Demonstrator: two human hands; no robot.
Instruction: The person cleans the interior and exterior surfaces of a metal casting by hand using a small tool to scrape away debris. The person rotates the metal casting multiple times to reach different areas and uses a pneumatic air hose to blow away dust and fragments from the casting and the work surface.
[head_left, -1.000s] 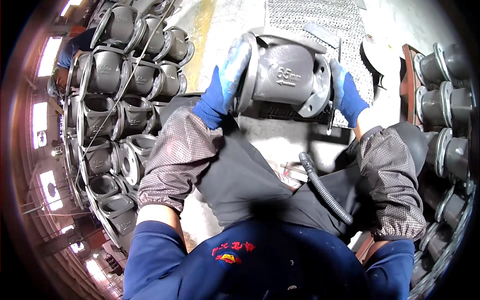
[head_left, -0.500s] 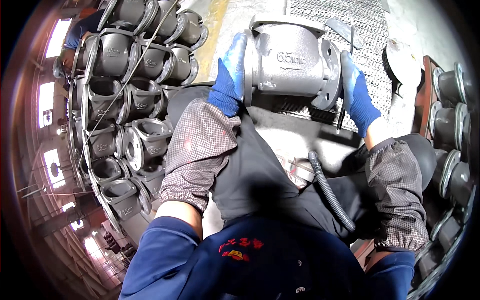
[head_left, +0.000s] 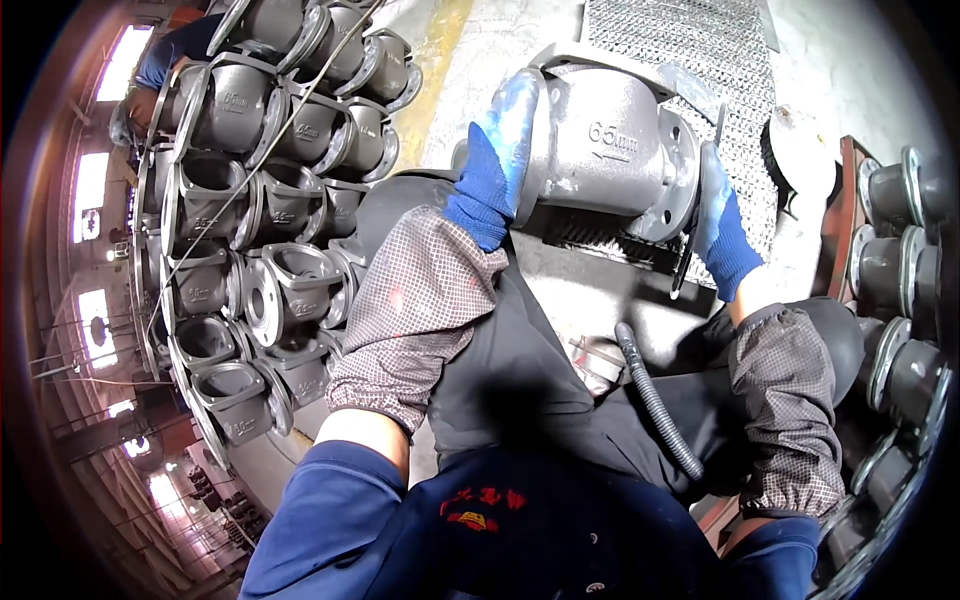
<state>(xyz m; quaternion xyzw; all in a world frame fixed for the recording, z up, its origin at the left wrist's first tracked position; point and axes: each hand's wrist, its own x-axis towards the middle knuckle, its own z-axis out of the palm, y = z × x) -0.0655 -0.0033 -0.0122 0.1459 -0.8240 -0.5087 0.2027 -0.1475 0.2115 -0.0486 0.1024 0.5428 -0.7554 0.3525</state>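
Observation:
A grey cast-iron valve body (head_left: 605, 140) with round flanges at its sides and a squarer flange at the top is held up in front of my knees. My left hand (head_left: 500, 150), in a blue coated glove, grips its left flange, with the fingers partly hidden behind. At the right flange, my right hand (head_left: 718, 225) in a matching glove holds the other side, thumb and palm along the rim. A thin black rod (head_left: 684, 265) passes close by the right hand; whether the hand touches it, I cannot tell.
Stacked grey valve bodies (head_left: 285, 195) fill the left side, with a co-worker (head_left: 160, 75) beyond. More valve bodies (head_left: 890, 265) stand at the right. A textured metal mat (head_left: 680, 35) lies ahead, beside a white round object (head_left: 803, 150). A grey corrugated hose (head_left: 655, 400) crosses my lap.
The valve body has shifted right and slightly down, tilting a little with its right side lower. Both my hands have moved along with it. The whole view has turned slightly.

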